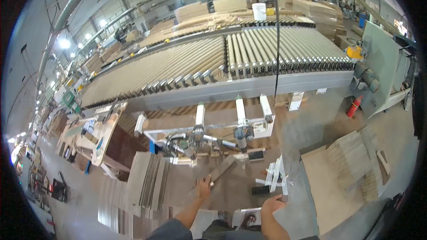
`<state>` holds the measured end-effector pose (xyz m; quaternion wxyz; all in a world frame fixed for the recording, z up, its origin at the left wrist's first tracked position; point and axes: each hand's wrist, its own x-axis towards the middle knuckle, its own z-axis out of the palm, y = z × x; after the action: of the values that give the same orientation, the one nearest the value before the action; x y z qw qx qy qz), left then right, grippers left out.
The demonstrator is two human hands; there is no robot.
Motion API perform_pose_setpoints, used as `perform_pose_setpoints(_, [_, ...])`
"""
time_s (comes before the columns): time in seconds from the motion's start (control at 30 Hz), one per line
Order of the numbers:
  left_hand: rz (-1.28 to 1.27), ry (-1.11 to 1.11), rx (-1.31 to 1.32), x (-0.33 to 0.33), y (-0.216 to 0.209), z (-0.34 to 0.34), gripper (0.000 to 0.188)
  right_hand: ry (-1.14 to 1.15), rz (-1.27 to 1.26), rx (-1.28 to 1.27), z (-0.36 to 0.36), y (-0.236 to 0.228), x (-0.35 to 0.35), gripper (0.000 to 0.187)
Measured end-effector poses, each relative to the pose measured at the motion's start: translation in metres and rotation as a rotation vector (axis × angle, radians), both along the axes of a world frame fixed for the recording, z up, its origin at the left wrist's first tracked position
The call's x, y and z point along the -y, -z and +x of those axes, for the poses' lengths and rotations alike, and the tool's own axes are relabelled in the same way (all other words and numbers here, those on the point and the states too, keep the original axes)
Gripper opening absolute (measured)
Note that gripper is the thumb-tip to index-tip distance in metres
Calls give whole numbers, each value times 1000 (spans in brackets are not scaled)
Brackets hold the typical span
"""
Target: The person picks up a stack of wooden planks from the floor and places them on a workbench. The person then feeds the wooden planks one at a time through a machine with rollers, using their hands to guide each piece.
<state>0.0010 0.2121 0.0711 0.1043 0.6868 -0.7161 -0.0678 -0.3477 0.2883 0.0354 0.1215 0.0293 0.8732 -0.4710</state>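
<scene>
In the head view, the left hand (204, 187) has its fingers closed on the near part of a board (225, 168), which slants away from it toward one o'clock over the brown worktop (222, 195). The right hand (273, 203) lies just below some pale strips (276, 172), which sit at its twelve o'clock; its fingers look stretched out, but I cannot tell whether they grip or touch a strip.

The likeliest trouble, I judge, is the board twisting, since one hand alone seems to bear it and its far end reaches well past the grip. A swing toward one o'clock could knock it against the machine (240, 134). The strips lie crossed and loose (an untidy little heap), so a nudge from the right hand could scatter them. At the left hand's nine o'clock, the tall stack (144, 180) of upright boards might slide or tip if an elbow catches it.

As for containers, a white bucket (259, 12) stands beyond the rollers (284, 49), far off at the left hand's one o'clock; what it holds, if anything, does not show.
</scene>
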Motion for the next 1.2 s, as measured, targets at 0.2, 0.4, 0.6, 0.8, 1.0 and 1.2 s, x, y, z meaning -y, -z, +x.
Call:
perform_pose_setpoints(0.2, [-104, -34, 119, -64, -36, 63, 65, -220, 50, -226, -10, 51, -15, 78])
perform_pose_setpoints(0.4, [-87, -277, 92, -123, -48, 129, 62, -673, -203, 198, -93, 110, -122, 52])
perform_pose_setpoints(0.6, [-148, -550, 161, -111, -54, 175, 59, -556, 102, 318, -183, 163, -286, 53])
perform_pose_setpoints(0.8, [-213, -644, 333, -93, -37, 222, 45, -1210, 626, 359, -144, 154, -350, 28])
perform_pose_setpoints(1.0, [-308, -491, 320, -58, -20, 237, 38, -831, 241, 410, -5, 83, -256, 38])
perform_pose_setpoints(1.2, [-379, -201, -77, -8, -30, 222, 39, -936, 250, 148, 60, 39, -226, 47])
